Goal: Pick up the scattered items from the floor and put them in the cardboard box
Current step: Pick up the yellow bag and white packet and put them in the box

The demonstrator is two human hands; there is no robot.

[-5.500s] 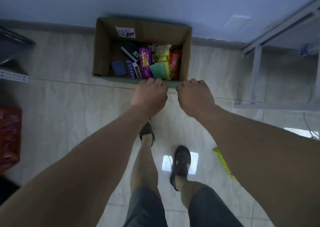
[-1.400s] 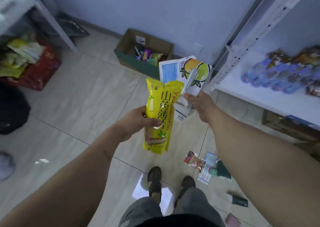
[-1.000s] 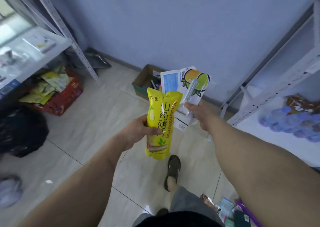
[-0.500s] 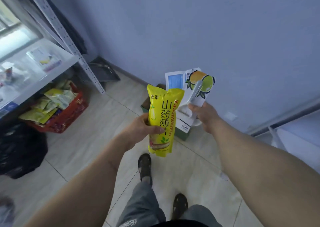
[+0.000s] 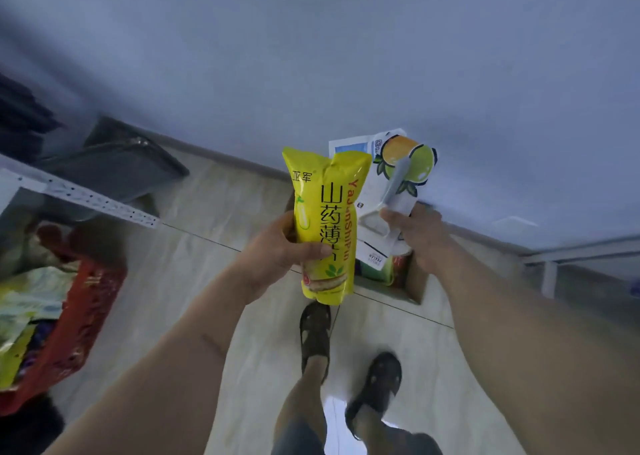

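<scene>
My left hand (image 5: 277, 250) grips a tall yellow snack bag (image 5: 325, 226) upright by its middle. Just to its right, my right hand (image 5: 417, 236) pinches a white carded peeler pack (image 5: 388, 191) printed with an orange and a lime. Both are held up in front of me, above the cardboard box (image 5: 415, 281). The box stands on the floor against the blue wall and is mostly hidden behind the two packs; only its right corner and a few colourful packets inside show.
A red crate (image 5: 72, 323) of snack bags sits at the left under a white metal shelf rail (image 5: 86, 198), with dark trays (image 5: 121, 163) behind it. Another white shelf frame (image 5: 571, 253) stands at the right. My sandalled feet (image 5: 315, 333) are on the pale tiled floor.
I have walked toward the box with both packs held up; it now lies just below my hands. The right-hand shelf with bottles and the scattered floor items have left view.
</scene>
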